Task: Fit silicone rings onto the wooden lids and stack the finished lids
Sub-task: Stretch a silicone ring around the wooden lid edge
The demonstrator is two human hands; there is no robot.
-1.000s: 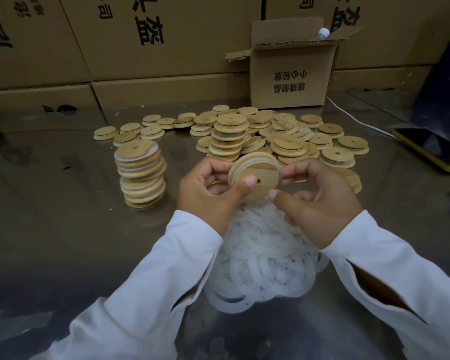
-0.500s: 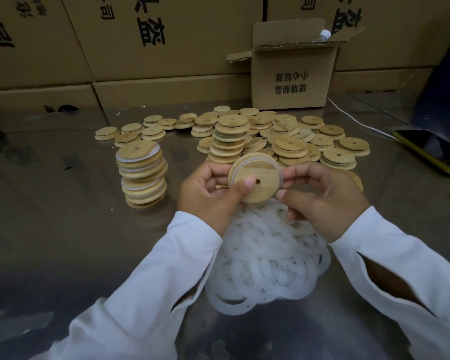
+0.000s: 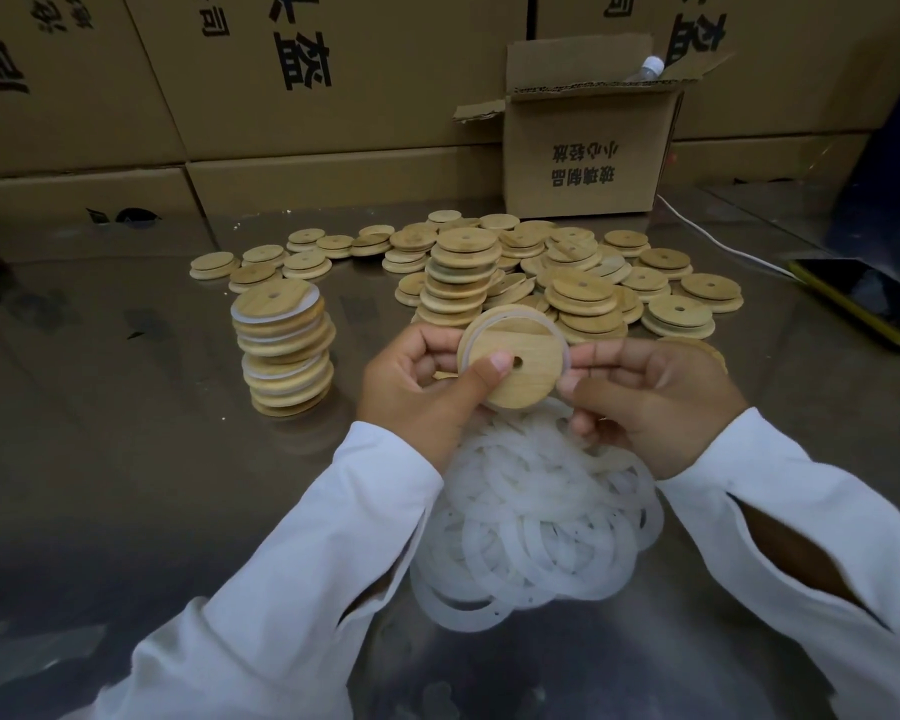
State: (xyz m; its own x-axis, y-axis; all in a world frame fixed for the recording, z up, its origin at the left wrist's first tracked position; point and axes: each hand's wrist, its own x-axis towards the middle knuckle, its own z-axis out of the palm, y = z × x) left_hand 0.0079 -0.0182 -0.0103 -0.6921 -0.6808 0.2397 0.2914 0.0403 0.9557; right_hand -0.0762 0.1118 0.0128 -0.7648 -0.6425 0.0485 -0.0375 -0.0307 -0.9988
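Hands, left hand [image 3: 411, 387]; right hand [image 3: 655, 402], grip ringed wooden lid [image 3: 520, 366].

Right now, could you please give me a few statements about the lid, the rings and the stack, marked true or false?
1. The left hand and right hand both hold one lid. True.
2. The loose rings lie piled on the table, below the hands. True.
3. The ringed stack stands right of the hands. False: it stands to their left.
4. The small box is shut. False: its flaps are open and a bottle pokes out.
5. The held lid has no hole. False: a hole shows beside the left thumb.
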